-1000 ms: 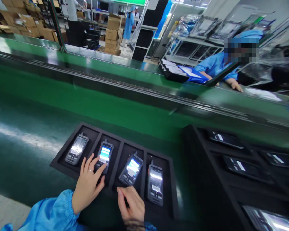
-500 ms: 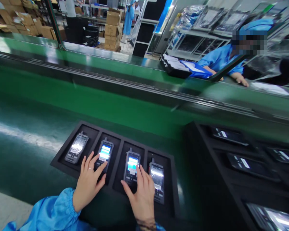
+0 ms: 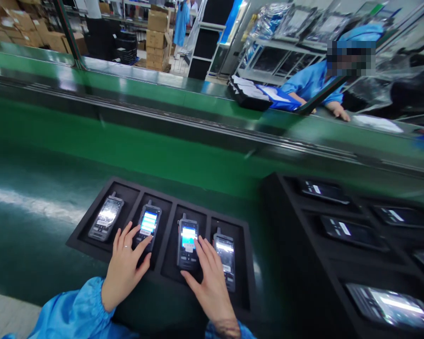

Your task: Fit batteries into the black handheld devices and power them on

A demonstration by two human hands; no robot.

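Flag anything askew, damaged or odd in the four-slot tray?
Nothing stands out: all four handheld terminals lie screen-up, each in its own slot of the black foam tray. Left hand and right hand partly cover three; fine damage can't be judged.

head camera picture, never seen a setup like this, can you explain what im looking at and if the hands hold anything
No machine here: these are a person's own left hand and right hand, seen from a camera worn on the head, looking forward and down. On the green bench lies a black tray with four compartments, one handheld device in each. The left hand's fingers are at the second device from the left, the right hand's at the third device; both show blue-and-white screens. Neither hand lifts anything. A larger tray at picture right carries more devices.
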